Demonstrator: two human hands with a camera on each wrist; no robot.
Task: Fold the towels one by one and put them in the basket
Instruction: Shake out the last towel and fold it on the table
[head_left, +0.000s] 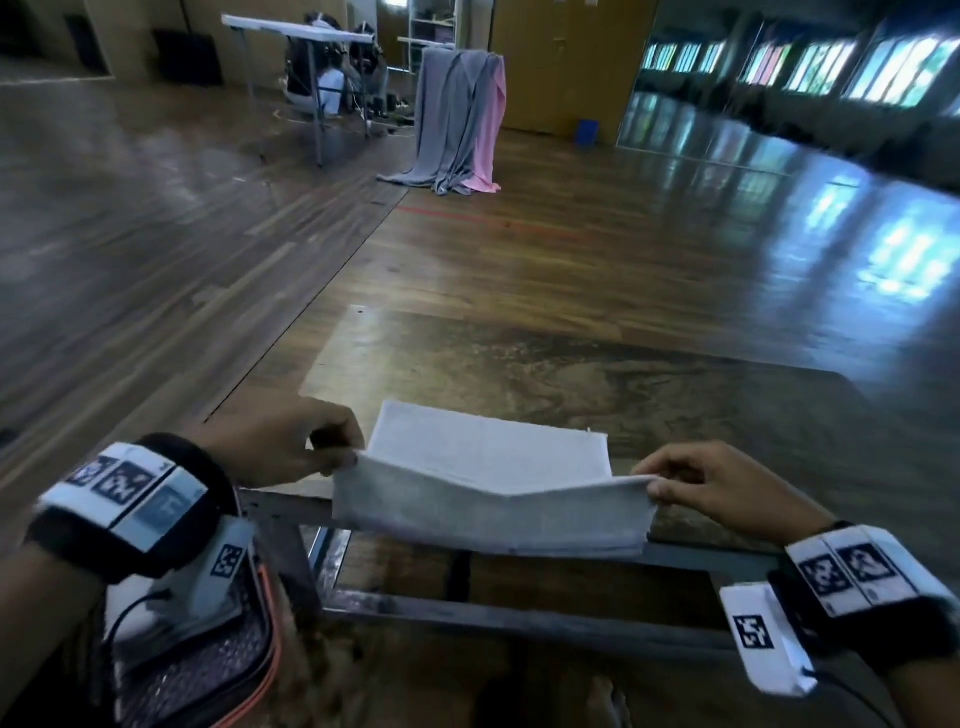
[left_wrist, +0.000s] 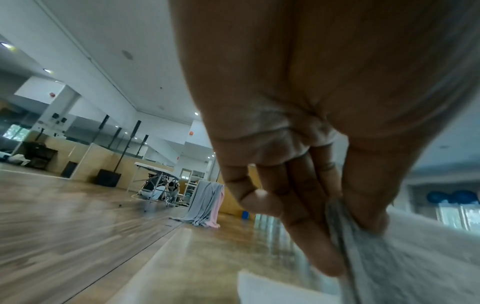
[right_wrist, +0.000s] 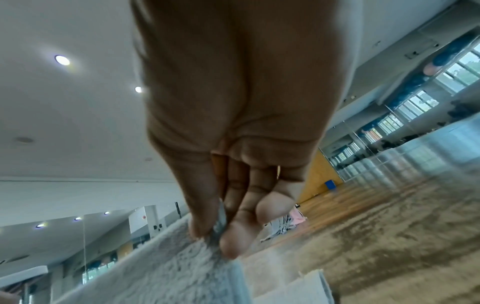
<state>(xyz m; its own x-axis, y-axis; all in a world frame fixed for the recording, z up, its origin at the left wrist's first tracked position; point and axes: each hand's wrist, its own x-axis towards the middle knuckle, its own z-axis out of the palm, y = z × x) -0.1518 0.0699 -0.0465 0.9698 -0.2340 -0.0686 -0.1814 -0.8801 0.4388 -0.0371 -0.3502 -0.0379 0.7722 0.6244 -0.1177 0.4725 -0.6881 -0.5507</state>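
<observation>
A white-grey towel (head_left: 488, 488) lies half on the glass table (head_left: 597, 374), its near half lifted up as a flap. My left hand (head_left: 291, 447) pinches the flap's left corner between thumb and fingers, and the grey towel cloth (left_wrist: 389, 257) shows under my left hand (left_wrist: 345, 222) in the left wrist view. My right hand (head_left: 711, 483) pinches the right corner. In the right wrist view the fluffy towel (right_wrist: 168, 273) runs from my right hand (right_wrist: 215, 236). A dark woven basket (head_left: 197, 670) with an orange rim sits at the lower left, under my left wrist.
The table's dark metal frame (head_left: 519, 618) runs below the towel's near edge. Grey and pink cloths (head_left: 462, 114) hang over a stand far across the wooden floor (head_left: 156, 249). A white folding table (head_left: 296, 31) with people beside it stands at the back.
</observation>
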